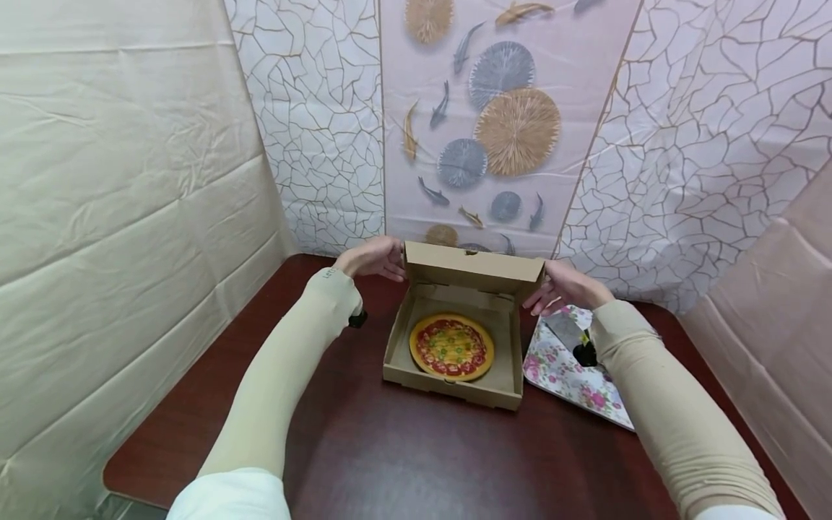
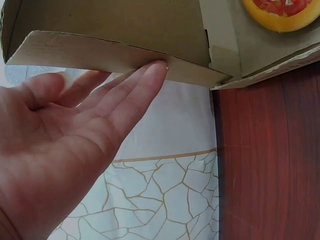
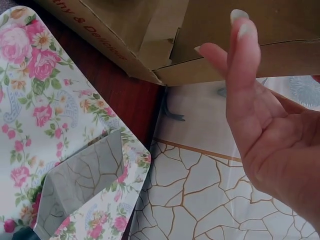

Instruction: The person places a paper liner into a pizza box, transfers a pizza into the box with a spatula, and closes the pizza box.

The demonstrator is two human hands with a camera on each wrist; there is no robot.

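A cardboard pizza box [image 1: 481,394] stands on the table with its lid [image 1: 473,264] raised and tilted. Inside its base lies a round pizza [image 1: 451,347] with red and yellow topping. At the lid's left end is my left hand [image 1: 377,258]; the left wrist view shows its fairly straight fingers [image 2: 154,75] touching the lid's side flap [image 2: 110,57]. My right hand [image 1: 567,287] is at the lid's right end. In the right wrist view its fingers [image 3: 242,60] reach up alongside the lid's side flap [image 3: 200,72], mostly extended; part of the hand's contact is hidden.
A flower-patterned board [image 1: 572,386] lies right of the box, under my right forearm. On it rests a shiny metal blade [image 3: 85,175] with a dark handle, resembling a server. Patterned cloth hangs behind the dark red table [image 1: 403,462], with plain cloth at both sides.
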